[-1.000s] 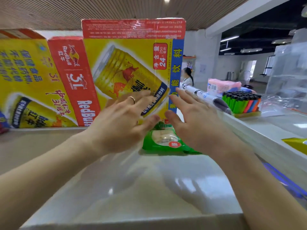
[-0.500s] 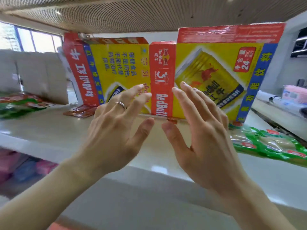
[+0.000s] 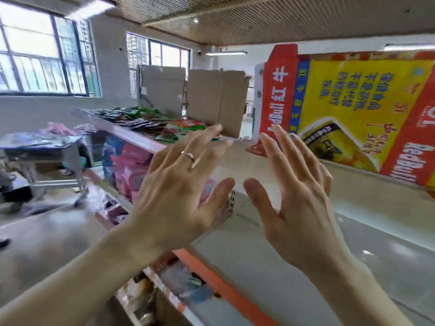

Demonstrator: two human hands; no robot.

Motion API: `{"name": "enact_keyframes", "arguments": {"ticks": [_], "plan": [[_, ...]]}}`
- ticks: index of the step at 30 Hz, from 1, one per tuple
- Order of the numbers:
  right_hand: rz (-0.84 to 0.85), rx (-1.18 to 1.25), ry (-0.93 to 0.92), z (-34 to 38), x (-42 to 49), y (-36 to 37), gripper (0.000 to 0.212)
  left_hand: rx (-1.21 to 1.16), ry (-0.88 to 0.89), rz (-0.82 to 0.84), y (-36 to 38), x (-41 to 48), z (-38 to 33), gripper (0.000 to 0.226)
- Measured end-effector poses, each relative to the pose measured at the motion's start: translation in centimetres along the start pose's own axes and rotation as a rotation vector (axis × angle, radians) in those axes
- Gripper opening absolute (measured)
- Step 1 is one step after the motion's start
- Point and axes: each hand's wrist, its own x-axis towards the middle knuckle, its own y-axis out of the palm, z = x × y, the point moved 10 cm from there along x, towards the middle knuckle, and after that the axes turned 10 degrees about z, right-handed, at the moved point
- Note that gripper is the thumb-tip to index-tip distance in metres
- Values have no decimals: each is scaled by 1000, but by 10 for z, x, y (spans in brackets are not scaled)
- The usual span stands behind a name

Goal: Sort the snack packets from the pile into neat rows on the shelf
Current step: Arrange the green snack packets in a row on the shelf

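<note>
Left hand [image 3: 179,184] and right hand [image 3: 294,196] are both raised over the shelf [image 3: 247,267], backs towards me, thumbs nearly meeting. Grip apart on both: fingers spread and straight, nothing held. Ring on the left.

The pile of snack packets [image 3: 146,123] lies beyond my left fingertips and off to their left, on the far stretch of the same shelf top. It is a loose heap of green, dark and red packs, overlapping, in no order I can make out. One red packet [image 3: 256,149] sits apart, just past my right fingertips at the foot of the Red Bull carton [image 3: 353,114], which stands along the back of the shelf to the right of that hand. Brown cardboard sheets [image 3: 216,102] stand behind the pile.

Progress, as I judge it: no row shows in this view. The shelf top under and in front of my hands carries no packets, and the heap looks large. Most of the sorting seems left to do: reach out left, take packets, lay them in lines.
</note>
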Motion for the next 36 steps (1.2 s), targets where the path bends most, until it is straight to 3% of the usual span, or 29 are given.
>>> {"name": "enact_keyframes", "arguments": {"ticks": [8,16,36], "plan": [[89,141,-56,106,56,101,65,135,-154,21,-42,-64,138,58],[191,237,-137,178,92,174,65,184,-266,13,-61,-98,225,58],[260,331,-195,219,235,352,64,300,-381,41,-25,-52,433,55]]}}
